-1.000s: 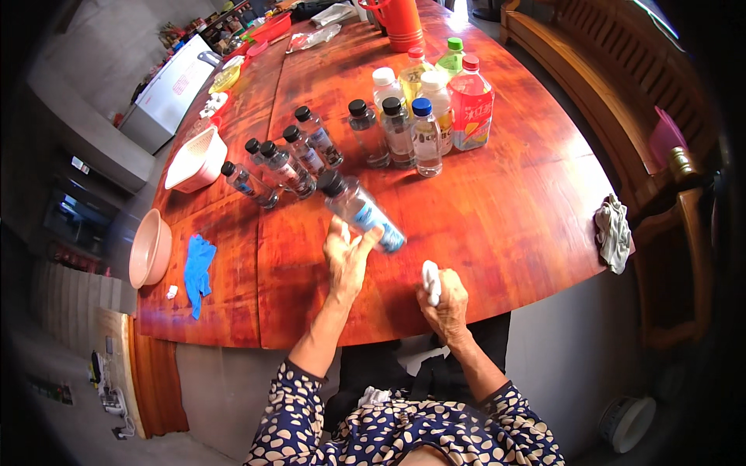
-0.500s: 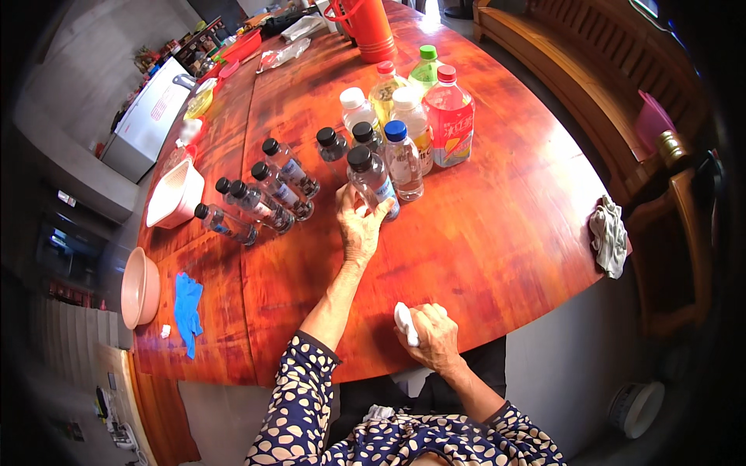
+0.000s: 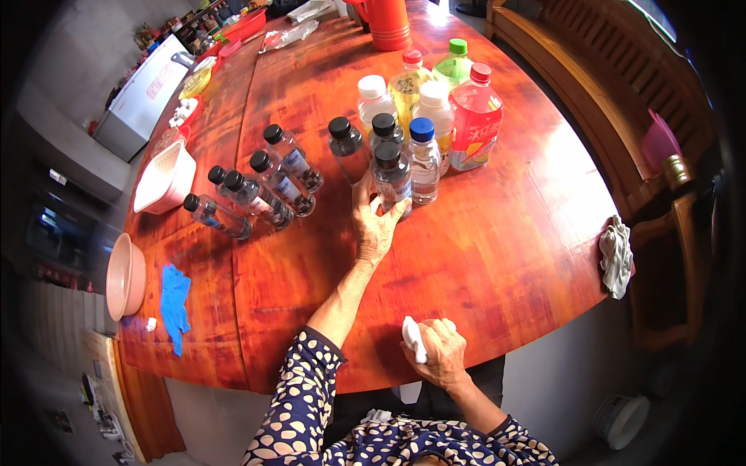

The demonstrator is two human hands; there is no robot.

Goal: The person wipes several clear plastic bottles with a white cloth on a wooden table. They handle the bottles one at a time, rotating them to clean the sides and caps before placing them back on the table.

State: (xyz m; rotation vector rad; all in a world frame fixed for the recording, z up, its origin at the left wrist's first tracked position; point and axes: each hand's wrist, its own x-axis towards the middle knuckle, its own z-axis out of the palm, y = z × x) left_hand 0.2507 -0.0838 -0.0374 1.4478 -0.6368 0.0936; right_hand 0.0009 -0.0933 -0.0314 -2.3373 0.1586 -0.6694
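My left hand (image 3: 374,225) has its fingers and thumb around the lower part of a clear plastic bottle (image 3: 392,180) with a black cap and bluish label, which stands on the table. Beside that bottle stands a blue-capped clear bottle (image 3: 424,167). Two more black-capped bottles, one near (image 3: 350,151) and one farther back (image 3: 386,130), are close behind it. Closed in a fist near the front edge, my right hand (image 3: 441,353) holds a white cloth (image 3: 414,340), most of it hidden by the fingers. Left of my left hand is a group of several black-capped bottles (image 3: 255,200).
Behind stand white-capped bottles (image 3: 376,105), a red drink bottle (image 3: 475,116), a green-capped bottle (image 3: 454,66) and a red thermos (image 3: 388,27). A pink basket (image 3: 185,175), a basin (image 3: 136,276) and blue gloves (image 3: 176,311) lie left. A grey rag (image 3: 616,256) hangs at the right edge.
The view has shifted slightly, so the table things sit differently in the picture. My left hand stays on the same bottle, and my right hand still grips the white cloth.
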